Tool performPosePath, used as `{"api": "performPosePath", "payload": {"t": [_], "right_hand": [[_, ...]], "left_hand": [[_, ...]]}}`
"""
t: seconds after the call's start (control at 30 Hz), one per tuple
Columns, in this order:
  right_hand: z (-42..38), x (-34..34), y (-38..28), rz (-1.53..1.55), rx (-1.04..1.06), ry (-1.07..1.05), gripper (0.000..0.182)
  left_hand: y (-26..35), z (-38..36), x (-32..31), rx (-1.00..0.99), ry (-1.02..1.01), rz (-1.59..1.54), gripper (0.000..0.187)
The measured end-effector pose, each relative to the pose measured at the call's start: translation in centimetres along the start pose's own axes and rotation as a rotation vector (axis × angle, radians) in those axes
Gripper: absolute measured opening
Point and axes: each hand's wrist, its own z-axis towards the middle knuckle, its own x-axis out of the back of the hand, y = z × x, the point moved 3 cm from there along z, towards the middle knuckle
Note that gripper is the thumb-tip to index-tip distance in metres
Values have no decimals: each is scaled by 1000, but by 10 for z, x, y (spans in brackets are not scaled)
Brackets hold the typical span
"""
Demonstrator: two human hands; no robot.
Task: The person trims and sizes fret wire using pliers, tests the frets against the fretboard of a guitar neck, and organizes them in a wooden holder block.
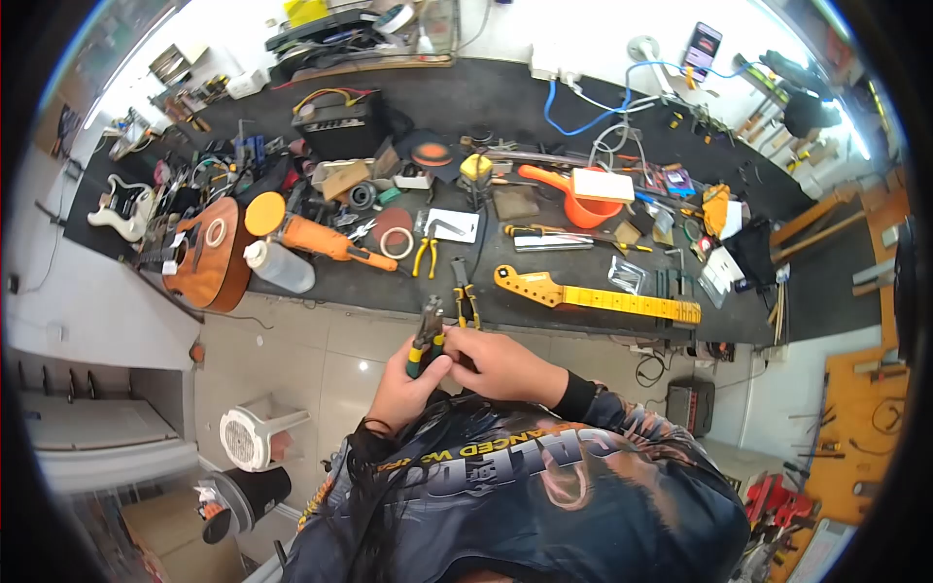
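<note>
My left hand (403, 391) is closed round a pair of pliers (427, 333) with yellow and dark green handles, jaws pointing up, in front of my chest. Close beside it, my right hand (501, 364) has its fingers curled in by the handles; what they hold, if anything, is hidden. Just beyond my hands, black and yellow pliers (465, 291) lie at the bench edge. Yellow-handled pliers (426, 255) rest further back. To the right, a guitar neck (612, 297) with a yellow fretboard lies along the black workbench (573, 264).
At the left are an acoustic guitar (206, 255), a plastic bottle (279, 268) and an orange power tool (326, 241). An orange container (590, 209), screwdrivers (564, 233) and a small amplifier (337, 126) stand or lie further back. A white stool (258, 434) is on the floor.
</note>
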Motion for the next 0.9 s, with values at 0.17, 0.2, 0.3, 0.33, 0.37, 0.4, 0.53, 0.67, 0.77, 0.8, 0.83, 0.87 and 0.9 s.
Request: {"api": "performPosePath", "payload": {"t": [0.17,0.2,0.3,0.33,0.37,0.4,0.53,0.67,0.77,0.8,0.83,0.87,0.9], "right_hand": [[-7,8,1,-31,-3,-1,20],[-8,9,1,-39,-9,-12,20],[-12,13,2,-53,-24,-24,21],[-14,15,3,-58,-30,-29,21],[-17,15,5,-53,-33,-24,21],[-19,16,8,-43,-15,12,21],[-27,18,15,-13,-1,62,22],[-33,24,14,50,-43,94,21],[-36,26,16,92,-79,90,22],[-36,25,17,88,-53,106,22],[-37,25,17,94,-49,102,22],[-37,25,18,104,-73,103,22],[-39,25,19,111,-104,114,22]], "left_hand": [[-1,0,-7,26,-24,2,45],[-1,0,-9,32,-25,-6,45],[-4,4,-10,46,-60,-2,44],[-6,6,-11,54,-88,9,44],[-9,7,-12,59,-92,13,44],[-9,9,-15,62,-90,14,44],[-7,17,-25,51,-109,54,45],[4,21,-37,40,-140,116,45],[9,23,-41,30,-154,176,46],[7,25,-40,10,-170,202,46],[6,26,-39,12,-163,206,46],[6,26,-39,6,-160,229,47],[6,28,-40,2,-167,251,47]]}}
